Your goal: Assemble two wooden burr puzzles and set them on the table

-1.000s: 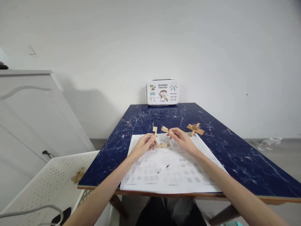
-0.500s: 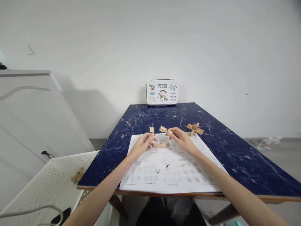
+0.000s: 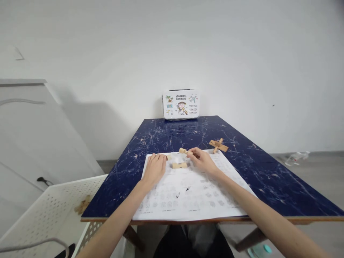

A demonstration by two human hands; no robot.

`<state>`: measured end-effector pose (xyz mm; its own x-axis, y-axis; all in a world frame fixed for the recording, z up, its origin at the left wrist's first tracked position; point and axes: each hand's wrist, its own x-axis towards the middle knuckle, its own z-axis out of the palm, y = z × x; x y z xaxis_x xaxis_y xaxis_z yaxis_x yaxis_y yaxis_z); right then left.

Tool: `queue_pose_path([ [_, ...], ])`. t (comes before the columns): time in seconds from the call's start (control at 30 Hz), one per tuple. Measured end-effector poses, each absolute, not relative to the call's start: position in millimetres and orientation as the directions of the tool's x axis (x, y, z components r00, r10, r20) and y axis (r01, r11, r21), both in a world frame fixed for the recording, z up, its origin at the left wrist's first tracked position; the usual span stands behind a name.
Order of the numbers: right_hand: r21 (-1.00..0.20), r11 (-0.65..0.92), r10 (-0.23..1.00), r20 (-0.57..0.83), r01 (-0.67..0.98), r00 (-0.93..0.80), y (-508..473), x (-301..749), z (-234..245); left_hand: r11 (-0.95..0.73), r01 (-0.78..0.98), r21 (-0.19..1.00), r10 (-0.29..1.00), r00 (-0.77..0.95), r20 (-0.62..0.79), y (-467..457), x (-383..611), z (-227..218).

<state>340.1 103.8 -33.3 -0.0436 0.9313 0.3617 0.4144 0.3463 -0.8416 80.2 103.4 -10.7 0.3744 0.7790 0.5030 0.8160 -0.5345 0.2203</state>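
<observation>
My left hand point(image 3: 155, 167) is low over the top left of the printed sheet point(image 3: 166, 182), palm down. Its fingers are curled over a wooden puzzle piece point(image 3: 168, 157), whose end sticks out on the right; the rest is hidden. Between thumb and fingers of my right hand point(image 3: 202, 160) is a notched wooden puzzle piece point(image 3: 183, 151), pointing left above the sheet's top edge. Another notched wooden block point(image 3: 179, 165) lies on the sheet between the hands, touched by neither.
Crossed wooden pieces point(image 3: 218, 145) lie on the blue marbled table point(image 3: 177, 134) beyond my right hand. A white printed case point(image 3: 181, 104) stands at the wall. Left of the table, a white perforated basket point(image 3: 51, 200) holds wooden bits point(image 3: 82, 205).
My left hand has turned palm down and lowered its piece towards the sheet, moving away from the middle block. My right hand still holds its piece, now slightly lower. The view has shifted slightly.
</observation>
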Motion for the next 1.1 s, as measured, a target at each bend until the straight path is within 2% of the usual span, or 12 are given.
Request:
queue_pose_path([
  [0.17,-0.809,0.35,0.926,0.375,0.472,-0.045,106,342,-37,-0.643,0.746,0.174,0.705,0.487,0.516,97,84,-9],
  [0.37,-0.634,0.4,0.879,0.471,0.661,-0.08,109,346,-41,-0.746,0.642,0.174,0.631,0.6,0.491,95,87,-4],
  [0.5,-0.611,0.419,0.878,0.46,0.671,-0.129,110,347,-42,-0.793,0.59,0.153,0.57,0.629,0.529,94,84,4],
  [0.63,-0.676,0.469,0.857,0.504,0.567,-0.108,103,343,-29,-0.802,0.583,0.132,0.533,0.598,0.599,89,82,12],
  [0.8,-0.815,0.489,0.856,0.381,0.311,-0.348,87,334,-9,-0.787,0.598,0.151,0.545,0.558,0.626,84,84,13],
  [0.97,-0.836,0.497,0.845,0.406,0.231,-0.348,84,334,-8,-0.781,0.549,0.297,0.592,0.501,0.631,85,86,8],
  [1.1,-0.829,0.504,0.847,0.419,0.242,-0.327,86,337,-8,-0.715,0.543,0.44,0.696,0.491,0.524,83,89,7],
])
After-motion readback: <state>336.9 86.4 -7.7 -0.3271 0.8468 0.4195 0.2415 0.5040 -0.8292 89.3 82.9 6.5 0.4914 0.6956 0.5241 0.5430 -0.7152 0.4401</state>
